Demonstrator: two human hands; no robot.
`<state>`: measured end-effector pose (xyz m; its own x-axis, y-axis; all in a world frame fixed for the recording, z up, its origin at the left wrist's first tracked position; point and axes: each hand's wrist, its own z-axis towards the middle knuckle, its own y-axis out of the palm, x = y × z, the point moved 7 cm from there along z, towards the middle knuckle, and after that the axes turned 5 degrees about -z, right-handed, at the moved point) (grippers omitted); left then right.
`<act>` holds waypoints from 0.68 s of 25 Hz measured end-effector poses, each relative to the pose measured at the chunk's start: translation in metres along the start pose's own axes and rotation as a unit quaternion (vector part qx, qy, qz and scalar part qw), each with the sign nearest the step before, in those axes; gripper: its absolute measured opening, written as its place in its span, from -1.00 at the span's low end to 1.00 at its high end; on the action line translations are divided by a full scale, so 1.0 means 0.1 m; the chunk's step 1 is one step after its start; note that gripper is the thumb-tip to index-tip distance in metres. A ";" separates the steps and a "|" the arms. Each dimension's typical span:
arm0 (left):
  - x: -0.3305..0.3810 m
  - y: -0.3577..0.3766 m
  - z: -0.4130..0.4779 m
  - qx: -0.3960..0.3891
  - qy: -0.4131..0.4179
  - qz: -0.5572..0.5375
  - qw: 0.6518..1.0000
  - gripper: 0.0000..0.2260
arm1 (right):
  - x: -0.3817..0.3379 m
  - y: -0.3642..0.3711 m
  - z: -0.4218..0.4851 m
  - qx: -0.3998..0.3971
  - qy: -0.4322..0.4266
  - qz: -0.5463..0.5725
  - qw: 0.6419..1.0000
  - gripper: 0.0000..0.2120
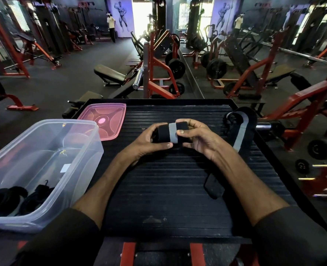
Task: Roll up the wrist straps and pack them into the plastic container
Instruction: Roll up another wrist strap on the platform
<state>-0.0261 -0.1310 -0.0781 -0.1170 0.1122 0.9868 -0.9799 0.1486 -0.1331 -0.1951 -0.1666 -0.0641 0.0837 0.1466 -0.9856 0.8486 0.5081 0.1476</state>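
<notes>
Both hands, left [151, 140] and right [195, 138], pinch rolled wrist strap [171, 133] mid-frame; soft, light webbing likely unrolls unless ends stay gripped; plastic container [78, 150] lower left.

2 bare hands, left hand [149, 140] and right hand [199, 139], on bare forearms [241, 175]. Left sleeve [62, 237] and right sleeve [293, 233] ending near the elbows; plain dark cloth, probably black in this dim light.
</notes>
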 end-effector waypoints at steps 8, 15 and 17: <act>0.09 -0.02 0.02 0.052 0.039 0.013 0.998 -0.43 | 0.00 0.04 0.00 -0.040 0.018 0.026 0.999 -0.36; 0.11 -0.06 0.04 0.029 0.057 0.017 0.998 -0.38 | 0.09 -0.05 0.10 -0.044 0.026 -0.115 0.992 -0.37; 0.06 -0.06 0.03 0.018 0.041 -0.007 0.999 -0.39 | 0.08 -0.06 0.06 -0.055 0.021 -0.132 0.990 -0.34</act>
<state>-0.0215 -0.1346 -0.0709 -0.0906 0.1903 0.9775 -0.9868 0.1153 -0.1139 -0.1960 -0.1738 -0.0734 -0.1561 0.0299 -0.9873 0.7757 0.6225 -0.1038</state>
